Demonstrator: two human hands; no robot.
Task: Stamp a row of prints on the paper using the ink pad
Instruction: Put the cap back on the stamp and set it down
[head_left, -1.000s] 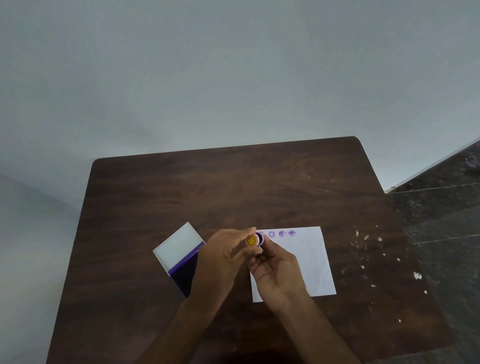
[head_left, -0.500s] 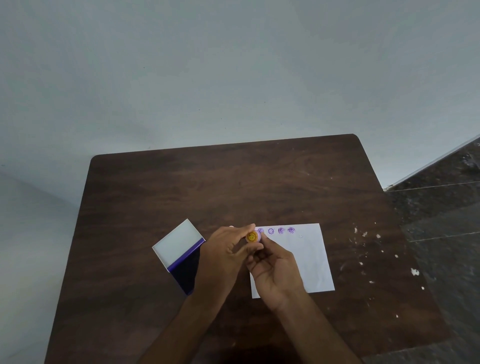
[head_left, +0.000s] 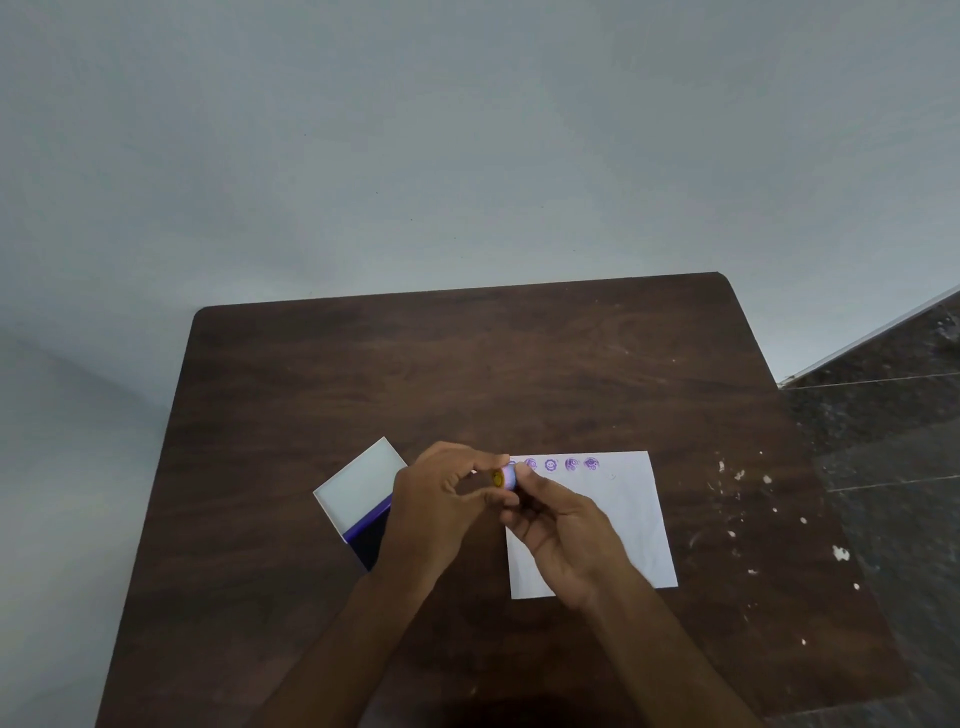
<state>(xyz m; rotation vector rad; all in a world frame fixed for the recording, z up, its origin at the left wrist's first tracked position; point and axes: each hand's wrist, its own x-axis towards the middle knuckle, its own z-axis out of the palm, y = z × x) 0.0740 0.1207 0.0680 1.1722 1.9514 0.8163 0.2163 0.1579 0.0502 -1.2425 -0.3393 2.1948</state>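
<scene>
Where both forearms reach in from the near edge of the table (head_left: 519, 364), the right hand (head_left: 566, 540) lies over the near left part of the paper (head_left: 628, 525) and the left hand (head_left: 436, 504) sits just left of that sheet. Both pinch the stamp (head_left: 506, 477), fingertips curled onto it from either side, and it lies tipped on its side above the paper's far left corner, yellow end toward the left hand. Left of the paper, partly under the left hand, the ink pad (head_left: 371, 540) lies open with its white lid (head_left: 358, 486) folded back. Along the paper's far edge runs a row of 4 clear purple prints (head_left: 561, 464), and a 5th is half hidden by the stamp.
</scene>
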